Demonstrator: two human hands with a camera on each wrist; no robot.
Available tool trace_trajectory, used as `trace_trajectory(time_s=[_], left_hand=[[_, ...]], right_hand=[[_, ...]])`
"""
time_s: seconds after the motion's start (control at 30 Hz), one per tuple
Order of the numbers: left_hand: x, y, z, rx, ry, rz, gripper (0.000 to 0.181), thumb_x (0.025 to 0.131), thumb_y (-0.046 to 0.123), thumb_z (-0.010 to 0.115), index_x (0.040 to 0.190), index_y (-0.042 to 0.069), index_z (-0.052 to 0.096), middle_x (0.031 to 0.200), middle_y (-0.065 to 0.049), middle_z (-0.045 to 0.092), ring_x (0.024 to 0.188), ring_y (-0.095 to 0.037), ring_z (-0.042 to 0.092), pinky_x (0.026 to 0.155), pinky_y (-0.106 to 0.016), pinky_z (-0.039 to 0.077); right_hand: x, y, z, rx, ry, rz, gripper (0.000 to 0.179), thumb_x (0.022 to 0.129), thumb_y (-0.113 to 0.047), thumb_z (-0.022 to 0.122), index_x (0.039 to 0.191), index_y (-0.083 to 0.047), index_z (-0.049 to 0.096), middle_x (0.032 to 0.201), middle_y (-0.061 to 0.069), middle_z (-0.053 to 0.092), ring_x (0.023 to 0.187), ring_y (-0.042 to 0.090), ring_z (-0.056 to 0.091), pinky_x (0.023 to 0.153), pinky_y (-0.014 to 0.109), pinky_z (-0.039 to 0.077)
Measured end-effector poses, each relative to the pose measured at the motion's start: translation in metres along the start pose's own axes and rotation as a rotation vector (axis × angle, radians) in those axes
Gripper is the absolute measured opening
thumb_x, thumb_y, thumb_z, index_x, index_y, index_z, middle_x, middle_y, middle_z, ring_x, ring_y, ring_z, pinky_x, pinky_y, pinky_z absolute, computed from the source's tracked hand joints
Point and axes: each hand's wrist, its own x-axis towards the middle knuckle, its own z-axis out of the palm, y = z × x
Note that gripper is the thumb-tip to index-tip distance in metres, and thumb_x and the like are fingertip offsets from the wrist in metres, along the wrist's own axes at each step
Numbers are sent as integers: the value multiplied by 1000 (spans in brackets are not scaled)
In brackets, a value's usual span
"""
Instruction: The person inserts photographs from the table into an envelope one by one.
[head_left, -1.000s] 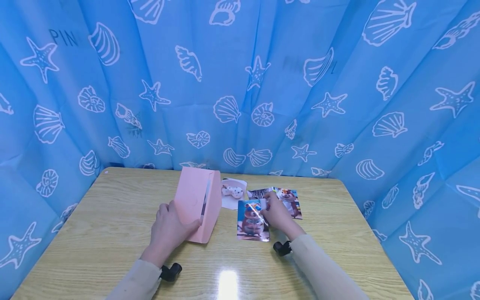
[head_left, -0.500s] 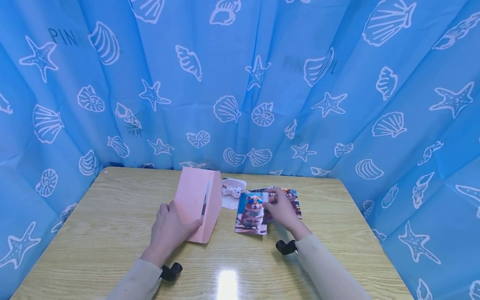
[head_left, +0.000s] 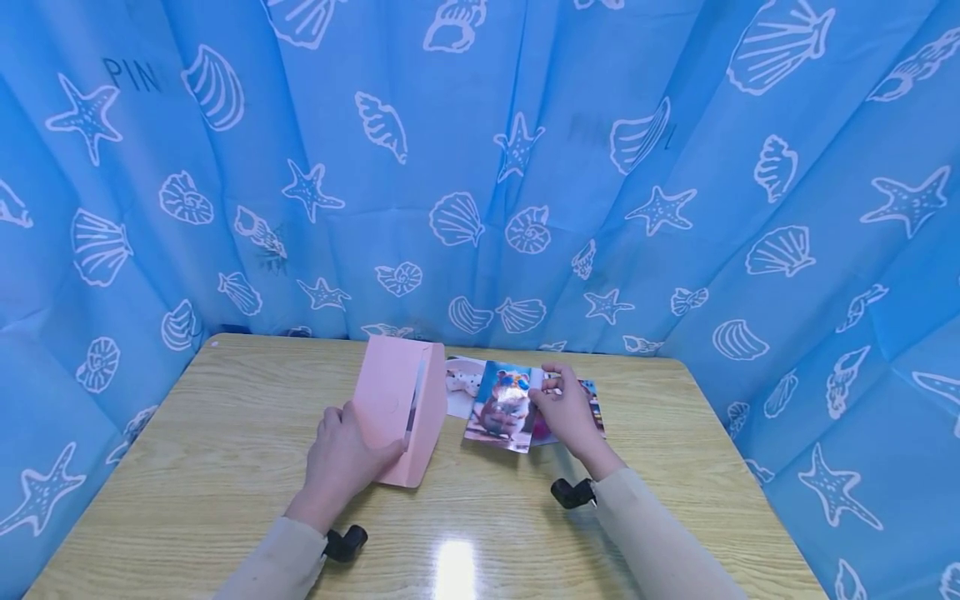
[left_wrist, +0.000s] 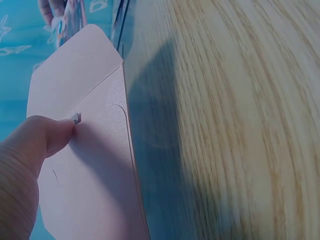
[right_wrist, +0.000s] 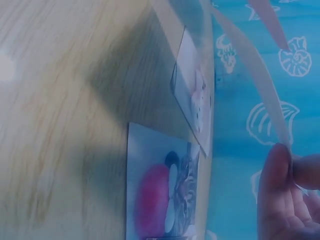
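Observation:
A pink envelope (head_left: 386, 400) stands tilted on the table, its flap unfolded and a slot showing along its opening. My left hand (head_left: 341, 458) grips its near left part, thumb at the slot's lower end, as the left wrist view also shows. Between thumb and fingers my right hand (head_left: 566, 408) pinches the right edge of a photo card (head_left: 501, 408) of a hamster in blue sunglasses. Seen edge-on in the right wrist view, that card (right_wrist: 260, 75) is lifted off the table, with its shadow below.
Behind the held card lie a photo (head_left: 461, 385) of white spotted animals and other photo cards (head_left: 596, 404), partly covered by my right hand. The wooden table (head_left: 225, 483) ends at a blue shell-print curtain (head_left: 480, 167).
My right hand has raised the hamster card off the table and carried it up and away from me, now slightly tilted. My left hand and the envelope have stayed in place.

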Motion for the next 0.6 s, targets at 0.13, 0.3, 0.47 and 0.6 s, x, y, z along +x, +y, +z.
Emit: trace_trajectory(time_s=[0.13, 0.3, 0.47, 0.6], left_hand=[[-1, -1, 1, 7, 8, 5, 103, 69, 67, 72, 129, -11, 40, 109, -23, 43, 89, -32, 47, 67, -48, 48], [-1, -1, 3, 16, 5, 6, 104, 69, 68, 71, 129, -12, 39, 110, -24, 43, 91, -33, 47, 69, -50, 48], [-1, 0, 4, 21, -14, -4, 105, 69, 68, 71, 130, -12, 38, 112, -25, 42, 93, -34, 47, 72, -50, 48], [-1, 1, 4, 24, -19, -8, 106, 69, 68, 71, 131, -12, 38, 113, -26, 42, 94, -34, 47, 73, -50, 48]], right_hand=[[0, -5, 1, 6, 9, -7, 48, 95, -14, 61, 138, -12, 39, 107, 13, 53, 82, 22, 63, 62, 33, 51], [1, -8, 1, 53, 18, -11, 44, 98, -15, 56, 137, -15, 37, 109, 13, 51, 83, 26, 65, 68, 35, 54], [2, -12, 1, 74, 56, -41, 42, 99, -16, 55, 138, -15, 37, 110, 14, 52, 82, 30, 64, 71, 42, 54], [2, -17, 2, 108, 94, -70, 42, 99, -15, 55, 137, -13, 37, 109, 15, 52, 84, 35, 62, 74, 49, 52]])
